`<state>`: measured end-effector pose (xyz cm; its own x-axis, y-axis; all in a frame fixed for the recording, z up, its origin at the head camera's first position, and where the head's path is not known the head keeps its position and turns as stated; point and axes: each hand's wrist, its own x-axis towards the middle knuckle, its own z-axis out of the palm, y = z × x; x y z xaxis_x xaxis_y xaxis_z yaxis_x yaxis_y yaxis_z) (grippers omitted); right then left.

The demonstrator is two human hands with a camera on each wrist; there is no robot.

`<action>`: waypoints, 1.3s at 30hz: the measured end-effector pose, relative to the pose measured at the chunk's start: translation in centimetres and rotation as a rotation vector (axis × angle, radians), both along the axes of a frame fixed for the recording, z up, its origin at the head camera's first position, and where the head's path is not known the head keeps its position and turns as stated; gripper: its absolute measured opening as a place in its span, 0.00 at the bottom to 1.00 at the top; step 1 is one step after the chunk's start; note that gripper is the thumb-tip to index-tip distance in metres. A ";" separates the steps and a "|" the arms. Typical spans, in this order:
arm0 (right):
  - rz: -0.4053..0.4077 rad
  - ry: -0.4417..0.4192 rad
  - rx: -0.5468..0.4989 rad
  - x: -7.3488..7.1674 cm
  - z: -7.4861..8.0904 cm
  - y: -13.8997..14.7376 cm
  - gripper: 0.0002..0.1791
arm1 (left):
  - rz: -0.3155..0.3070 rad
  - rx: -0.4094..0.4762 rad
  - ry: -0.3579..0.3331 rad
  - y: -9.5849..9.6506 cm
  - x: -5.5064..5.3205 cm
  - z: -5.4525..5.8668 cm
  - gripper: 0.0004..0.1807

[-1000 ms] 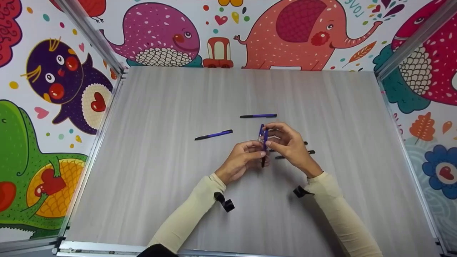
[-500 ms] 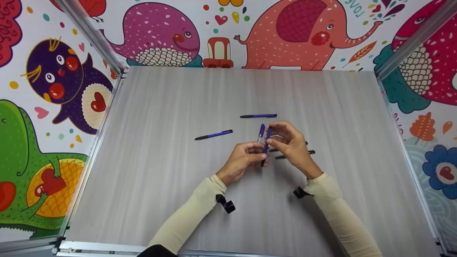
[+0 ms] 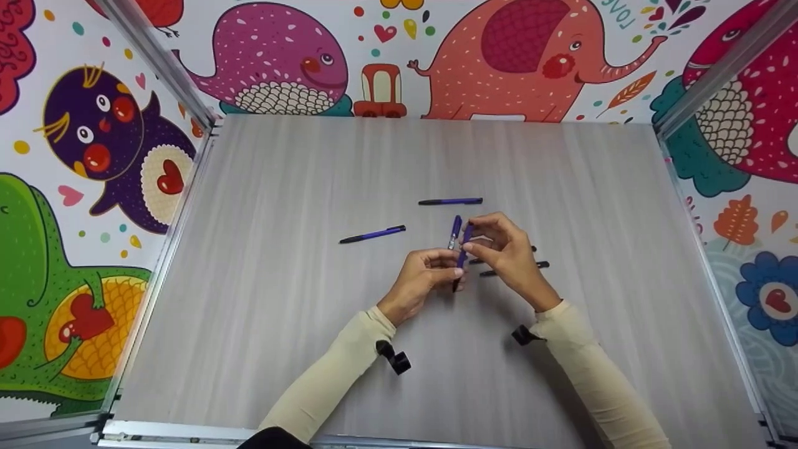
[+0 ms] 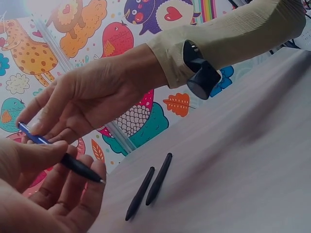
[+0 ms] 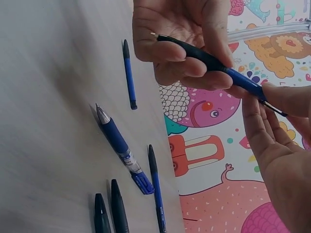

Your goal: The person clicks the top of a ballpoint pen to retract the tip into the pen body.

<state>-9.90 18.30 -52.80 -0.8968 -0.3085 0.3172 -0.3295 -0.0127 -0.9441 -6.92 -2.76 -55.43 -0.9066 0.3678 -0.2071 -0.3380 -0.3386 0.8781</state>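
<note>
A blue pen (image 3: pixel 462 252) with a dark grip is held tilted between both hands, above the table. My left hand (image 3: pixel 419 280) pinches it near the grip, thumb on top; in the left wrist view the dark grip (image 4: pixel 80 167) crosses the fingers and its tip points outward. The fingertips of my right hand (image 3: pixel 508 255) pinch the blue clip end. Just beyond the hands lies another blue pen (image 3: pixel 456 227) with a clear, printed section, seen whole in the right wrist view. Beneath the right hand are two dark pens (image 4: pixel 159 179), partly hidden in the head view.
Two more blue pens with black grips lie on the table, one left of the hands (image 3: pixel 372 234) and one farther back (image 3: pixel 450 201). Printed cartoon panels and metal rails edge the grey wooden table (image 3: pixel 280 174). Each sleeve carries a black wrist mount (image 3: pixel 394 358).
My right hand has shifted slightly right with the upper end of the held pen, so the pen leans more. The gap to the pen lying behind it is now visible. The loose pens stay put.
</note>
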 end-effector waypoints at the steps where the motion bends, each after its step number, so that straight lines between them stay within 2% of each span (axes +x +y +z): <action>1: -0.002 0.002 0.003 0.0 0.0 -0.1 0.24 | 0.001 -0.004 0.001 -0.1 0.0 0.0 0.14; 6: -0.030 0.015 0.031 0.0 0.0 -0.3 0.26 | -0.004 -0.031 0.012 -0.4 -0.2 0.0 0.16; 10: -0.067 0.020 0.043 -0.1 -0.3 -0.3 0.20 | -0.002 -0.076 0.032 -0.8 -0.2 -0.4 0.18; 15: -0.105 0.028 0.021 -0.3 -0.7 -0.1 0.13 | 0.016 -0.170 0.068 -1.6 0.0 -0.9 0.15; 21: -0.130 0.006 0.033 -0.3 -1.3 -0.1 0.12 | 0.041 -0.319 0.173 -2.9 0.0 -1.1 0.13; 26: -0.125 -0.008 0.081 -0.3 -1.9 -0.3 0.10 | 0.108 -0.497 0.277 -4.1 0.1 -1.4 0.11; 28: -0.126 -0.016 0.111 -0.4 -2.1 -0.3 0.09 | 0.141 -0.543 0.307 -4.6 0.2 -1.6 0.10; 34: -0.138 -0.049 0.203 -0.4 -2.8 -0.9 0.07 | 0.223 -0.633 0.366 -6.3 0.2 -2.1 0.08; 39: -0.133 -0.015 0.271 -0.5 -3.5 -1.6 0.06 | 0.246 -0.666 0.404 -7.5 0.2 -2.5 0.08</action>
